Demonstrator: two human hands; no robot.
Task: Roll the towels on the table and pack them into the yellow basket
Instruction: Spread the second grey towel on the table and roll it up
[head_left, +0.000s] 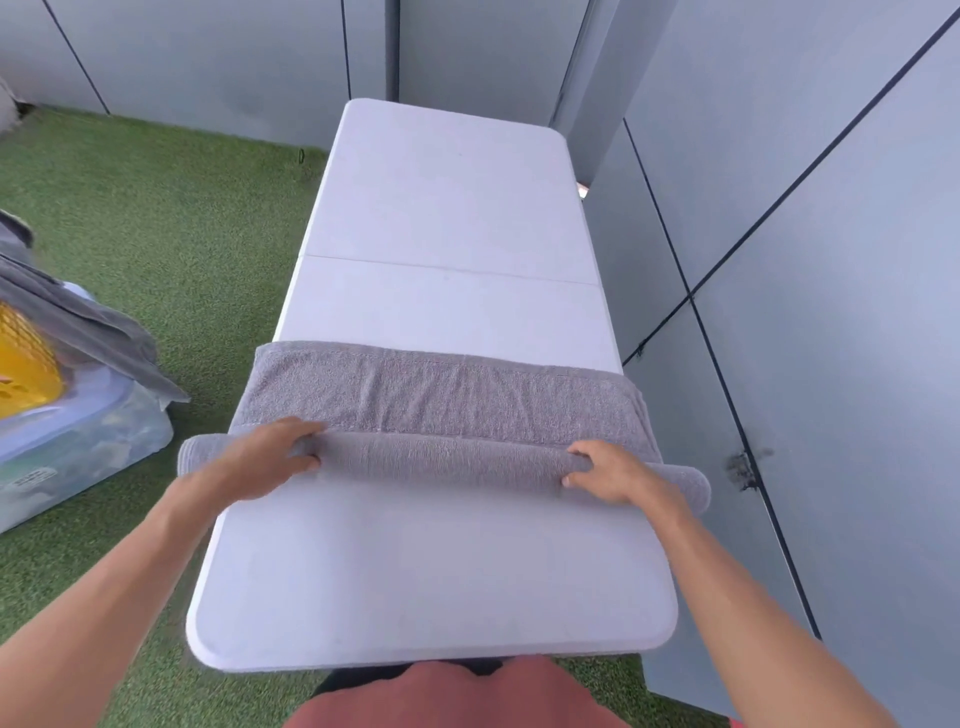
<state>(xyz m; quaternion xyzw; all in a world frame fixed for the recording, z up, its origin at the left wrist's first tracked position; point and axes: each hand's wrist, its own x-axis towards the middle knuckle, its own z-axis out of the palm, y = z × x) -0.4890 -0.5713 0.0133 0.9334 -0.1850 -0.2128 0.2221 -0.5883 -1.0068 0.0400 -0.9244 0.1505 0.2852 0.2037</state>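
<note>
Two hands are set on one grey towel (441, 395) lying across the white folding table (441, 571): the left hand (260, 460) grips the rolled part near its left end, fingers curled over the top, and the right hand (608, 470) grips it near the right end in the same way. About half of the towel is judged to be rolled, with a flat stretch left beyond the roll toward the far side. For a tidy roll, even pressure should be kept at both ends so that the cylinder stays straight and tight, and the wrinkles in the flat part should be smoothed ahead of it. On the grass at the left, the yellow basket (26, 364) is seen only in part, resting on a clear plastic bin (78, 447) and half covered by a grey cloth (78, 312); its contents cannot be told.
</note>
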